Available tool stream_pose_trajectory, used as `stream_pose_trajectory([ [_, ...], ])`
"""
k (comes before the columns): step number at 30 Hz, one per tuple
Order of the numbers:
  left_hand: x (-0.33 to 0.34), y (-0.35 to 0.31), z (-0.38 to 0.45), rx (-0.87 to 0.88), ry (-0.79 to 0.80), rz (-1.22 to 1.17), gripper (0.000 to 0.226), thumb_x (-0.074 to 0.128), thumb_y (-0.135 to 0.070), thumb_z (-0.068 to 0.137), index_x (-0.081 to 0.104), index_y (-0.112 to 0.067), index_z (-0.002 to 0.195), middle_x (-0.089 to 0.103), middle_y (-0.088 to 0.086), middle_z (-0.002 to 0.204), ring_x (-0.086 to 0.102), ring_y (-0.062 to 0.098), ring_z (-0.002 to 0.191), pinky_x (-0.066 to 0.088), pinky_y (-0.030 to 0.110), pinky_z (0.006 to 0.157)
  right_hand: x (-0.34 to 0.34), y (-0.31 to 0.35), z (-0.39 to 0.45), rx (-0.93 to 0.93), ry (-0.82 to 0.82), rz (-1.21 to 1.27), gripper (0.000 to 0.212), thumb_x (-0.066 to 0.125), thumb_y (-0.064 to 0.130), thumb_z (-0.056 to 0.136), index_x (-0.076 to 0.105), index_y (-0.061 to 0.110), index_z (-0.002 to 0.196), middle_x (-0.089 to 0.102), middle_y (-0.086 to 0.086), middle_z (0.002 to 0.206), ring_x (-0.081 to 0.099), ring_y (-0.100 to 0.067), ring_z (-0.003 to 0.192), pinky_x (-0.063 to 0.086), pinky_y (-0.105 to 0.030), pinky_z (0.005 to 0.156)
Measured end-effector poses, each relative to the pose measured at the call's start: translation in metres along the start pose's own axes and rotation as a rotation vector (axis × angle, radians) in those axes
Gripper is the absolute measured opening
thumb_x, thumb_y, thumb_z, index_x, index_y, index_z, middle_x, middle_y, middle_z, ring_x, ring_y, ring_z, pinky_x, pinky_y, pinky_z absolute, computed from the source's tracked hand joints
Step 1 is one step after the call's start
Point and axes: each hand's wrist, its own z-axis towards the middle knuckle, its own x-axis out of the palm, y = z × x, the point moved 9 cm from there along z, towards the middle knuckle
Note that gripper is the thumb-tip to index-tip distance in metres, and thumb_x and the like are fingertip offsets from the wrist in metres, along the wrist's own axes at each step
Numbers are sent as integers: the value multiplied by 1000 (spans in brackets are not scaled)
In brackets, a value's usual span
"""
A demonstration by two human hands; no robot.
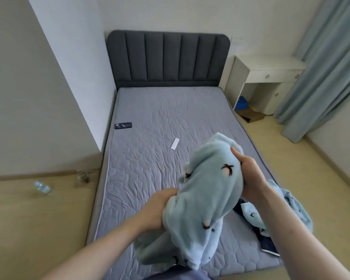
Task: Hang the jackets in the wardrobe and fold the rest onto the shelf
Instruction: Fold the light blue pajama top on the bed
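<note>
Head view: you are gripping a fluffy pale-blue fleece garment (206, 190) above the grey quilted mattress (150, 158), left hand (158, 209) clutching its seven-o'clock edge, right hand (251, 178) its three-o'clock side.

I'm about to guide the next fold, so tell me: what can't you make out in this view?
- Fleece garment: bunched between the left hand and right hand; its type is unclear.
- Second fleece piece: partly behind the right forearm.
- Dark garment: mostly under the fleece.
- Dark object on the mattress: too small to identify.
- Wardrobe and shelf: outside the frame.
</note>
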Motion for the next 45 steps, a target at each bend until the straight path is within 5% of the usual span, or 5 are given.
stream_pose_trajectory([
  [11,-112,-57,38,-66,-383,-302,18,63,-27,80,57,-11,76,57,-6,67,49,9,66,45,35,65,-40,-30,-17,-21,-113,-698,84,74,58,88,40,24,156,58,1,142,67,-20,114,57,-37,92],
  [19,-75,-60,57,-167,-245,-412,21,70,-19,71,65,-6,86,66,-10,75,59,3,73,51,27,71,33,-48,-41,-326,-35,-953,29,83,47,75,63,34,92,71,17,87,65,-3,78,51,-18,65],
  [28,-113,-16,32,-220,26,120,22,64,-1,79,56,-21,74,58,-10,66,46,6,59,37,21,56,7,19,-36,-636,-285,-1104,14,38,17,66,51,13,63,47,-2,53,41,-14,54,29,-32,51],
  [34,-176,22,30,-305,-263,507,25,54,-8,77,58,-32,83,60,-9,69,57,14,70,40,29,57,-2,38,-27,-549,-379,-799,32,40,13,71,69,24,72,58,6,55,51,-9,53,41,-28,49],
  [45,-119,149,-49,-698,362,507,88,52,-109,40,73,-34,81,68,-22,80,63,5,78,50,27,74,-74,40,-38,-476,-451,-719,27,48,28,88,74,35,86,69,12,68,60,-19,73,47,-35,64],
])
